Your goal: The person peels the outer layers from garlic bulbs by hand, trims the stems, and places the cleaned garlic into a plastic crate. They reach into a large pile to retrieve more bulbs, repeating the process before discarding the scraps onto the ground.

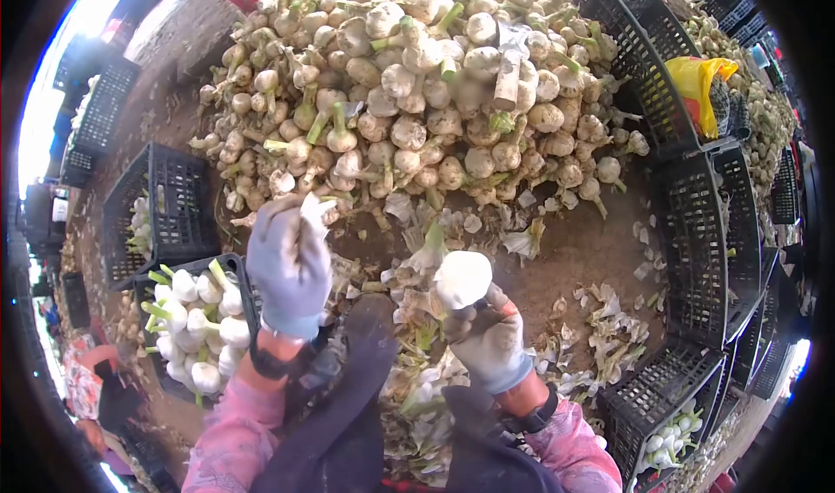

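A clean white garlic bulb (463, 279) sits in the fingers of my right hand (490, 338), which wears a soiled light glove. My left hand (291, 263), also gloved, is closed at the fingertips on a white piece of garlic skin (317, 212). In front of both hands rises a big heap of unpeeled garlic (409, 128) with earthy skins and some green stalks. Just left of my left hand stands a black crate (242, 276) holding cleaned white bulbs (202, 323) with short green stems.
Loose peelings (417, 354) cover the ground between my legs, with more (609, 328) to the right. A wooden-handled tool (507, 80) lies on the heap. Black crates (696, 241) line the right side, one with a yellow bag (700, 89). Another person (100, 358) is at far left.
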`<state>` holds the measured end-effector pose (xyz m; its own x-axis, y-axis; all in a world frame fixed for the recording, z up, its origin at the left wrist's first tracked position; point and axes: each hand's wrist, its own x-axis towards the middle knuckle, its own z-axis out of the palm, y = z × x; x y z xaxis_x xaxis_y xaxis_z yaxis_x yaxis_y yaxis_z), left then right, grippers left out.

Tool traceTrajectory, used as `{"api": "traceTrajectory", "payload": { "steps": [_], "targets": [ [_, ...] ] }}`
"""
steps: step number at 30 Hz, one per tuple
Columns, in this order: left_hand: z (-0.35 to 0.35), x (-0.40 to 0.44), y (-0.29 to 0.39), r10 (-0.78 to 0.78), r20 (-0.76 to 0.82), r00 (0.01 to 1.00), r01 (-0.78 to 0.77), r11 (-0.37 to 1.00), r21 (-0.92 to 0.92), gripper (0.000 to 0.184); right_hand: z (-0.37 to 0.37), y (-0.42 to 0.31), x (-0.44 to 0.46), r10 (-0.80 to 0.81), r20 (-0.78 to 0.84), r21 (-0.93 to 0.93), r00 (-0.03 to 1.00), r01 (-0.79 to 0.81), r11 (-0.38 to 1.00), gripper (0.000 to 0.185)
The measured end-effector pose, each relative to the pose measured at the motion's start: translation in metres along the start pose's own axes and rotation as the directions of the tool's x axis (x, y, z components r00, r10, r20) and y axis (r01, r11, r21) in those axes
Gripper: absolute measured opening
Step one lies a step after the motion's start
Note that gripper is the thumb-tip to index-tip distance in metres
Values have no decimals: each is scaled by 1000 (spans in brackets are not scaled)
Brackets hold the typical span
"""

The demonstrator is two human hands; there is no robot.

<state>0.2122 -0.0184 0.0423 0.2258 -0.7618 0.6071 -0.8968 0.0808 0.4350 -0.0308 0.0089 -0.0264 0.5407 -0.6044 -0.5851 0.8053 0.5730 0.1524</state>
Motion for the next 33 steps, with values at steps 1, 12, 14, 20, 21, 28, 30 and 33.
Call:
{"api": "traceTrajectory", "payload": {
  "steps": [1,12,14,20,21,28,30,33],
  "targets": [
    [-12,-1,4,-7,80,997,9,1000,-25,6,-1,4,6,-28,57,-6,998,28,1000,22],
    [11,-90,-52,-257,712,653,419,906,-56,18,17,-44,118,-155,743,-461,651,330,-824,45],
    [14,-85,-49,-295,754,587,484,874,-35,15,-1,-73,135,-457,627,-424,631,-216,-880,55],
    [35,-88,-38,-42,631,774,195,965,-176,40,-29,-91,175,-684,454,-813,570,-49,-581,48],
    [39,-93,-41,-54,626,778,212,961,-180,47,-32,-93,170,-665,470,-830,580,34,-557,47],
    [48,-81,-20,-130,899,417,908,100,-407,78,0,-48,65,-120,560,-828,820,548,-119,27],
    [39,-77,-12,-82,958,274,962,25,-273,63,6,-30,51,-143,508,-854,849,518,46,29],
    [41,-85,5,-134,816,562,824,184,-537,64,7,-2,37,-161,280,-663,946,312,681,33]
  ]
}}
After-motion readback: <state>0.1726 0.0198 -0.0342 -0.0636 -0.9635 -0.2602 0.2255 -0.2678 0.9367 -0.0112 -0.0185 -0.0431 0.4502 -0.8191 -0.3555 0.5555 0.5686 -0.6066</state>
